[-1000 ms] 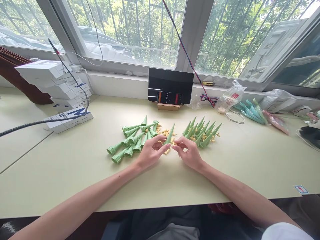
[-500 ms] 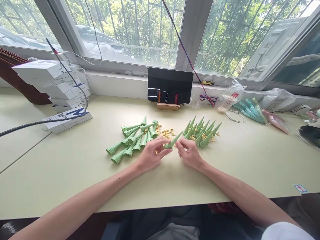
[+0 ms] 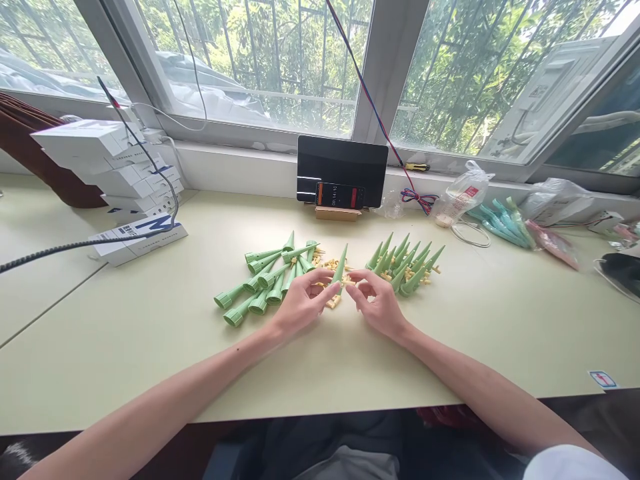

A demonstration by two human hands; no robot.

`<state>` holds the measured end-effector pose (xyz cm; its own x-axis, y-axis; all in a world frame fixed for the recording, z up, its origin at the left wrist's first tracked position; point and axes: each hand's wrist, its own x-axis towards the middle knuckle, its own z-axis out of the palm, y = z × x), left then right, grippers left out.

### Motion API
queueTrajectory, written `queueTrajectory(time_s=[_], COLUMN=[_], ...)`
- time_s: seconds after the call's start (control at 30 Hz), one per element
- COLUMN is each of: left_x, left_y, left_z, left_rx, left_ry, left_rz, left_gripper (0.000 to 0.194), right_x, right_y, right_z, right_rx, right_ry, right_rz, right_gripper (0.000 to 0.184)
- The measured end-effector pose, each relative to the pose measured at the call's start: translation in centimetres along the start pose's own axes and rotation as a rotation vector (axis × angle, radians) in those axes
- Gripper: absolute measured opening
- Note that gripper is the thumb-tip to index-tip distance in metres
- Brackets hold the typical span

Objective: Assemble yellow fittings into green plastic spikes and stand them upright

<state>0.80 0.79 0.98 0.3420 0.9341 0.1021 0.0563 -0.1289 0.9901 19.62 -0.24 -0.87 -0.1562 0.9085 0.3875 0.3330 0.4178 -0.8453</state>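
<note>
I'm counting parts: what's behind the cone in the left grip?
Yellow bits show on the table behind the cone, some just left of it in view. Any directly behind its body or the left grip are covered, so I can't tell how many.

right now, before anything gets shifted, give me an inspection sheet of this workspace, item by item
surface: pale table, sticker near its front edge at right
parts: loose cones at left, tips-up cones at right, yellow bits between
clutter: boxes at left, phone before black screen, bag at right
hands: left hand holds a green cone, right hand beside it, contents unclear
cables: black cable at left, red-blue wire bundled behind
surroundings: windows, greenery beyond
</note>
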Motion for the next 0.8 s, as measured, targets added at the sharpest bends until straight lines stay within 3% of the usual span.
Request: queueTrajectory(time_s=[0.33, 0.8], left_x=[-0.1, 0.1], left_y=[-1.2, -0.2], left_z=[-0.2, -0.1], left_rx=[0.099, -0.026], left_ry=[-0.042, -0.012], left_rz=[0.092, -0.008], left_gripper=[0.04, 0.04], right_x=[0.2, 0.2], right_y=[0.5, 1.8], right_z=[-0.1, 0.0], right_rx=[-0.063, -0.194], right_ry=[-0.029, -0.066], right_rz=[-0.062, -0.179], right_gripper=[0.029, 0.017])
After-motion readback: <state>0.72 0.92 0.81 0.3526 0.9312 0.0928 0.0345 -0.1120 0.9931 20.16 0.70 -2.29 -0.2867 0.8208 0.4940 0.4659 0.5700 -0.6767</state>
